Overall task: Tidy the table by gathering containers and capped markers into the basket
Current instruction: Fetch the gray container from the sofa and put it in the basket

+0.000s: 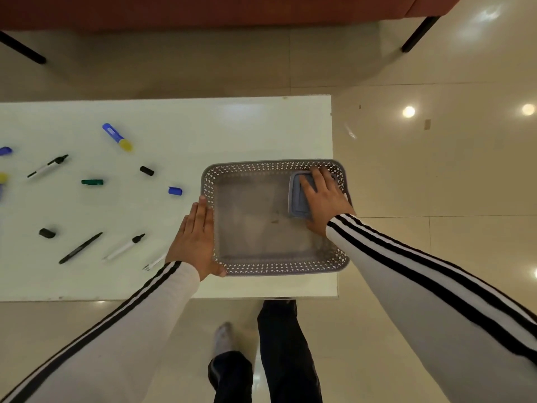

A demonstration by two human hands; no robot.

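A grey perforated basket (261,167) stands at the right end of the white table (203,126). Inside it, at the right wall, sits a blue lidded container (297,199). My right hand (324,199) lies on top of that container, thumb curled around its near edge. My left hand (197,237) presses flat against the basket's left wall, fingers straight. Left of the basket lie uncapped markers (48,167) (123,247), a black pen (80,248), a blue and yellow marker (117,137) and loose caps in black (146,170), green (92,182) and blue (175,191).
The basket's right side reaches the table's right edge. More blue and yellow pieces (4,151) sit at the far left border. Beyond the table stands a red-brown sofa (203,10) on black legs. My legs show below the near table edge.
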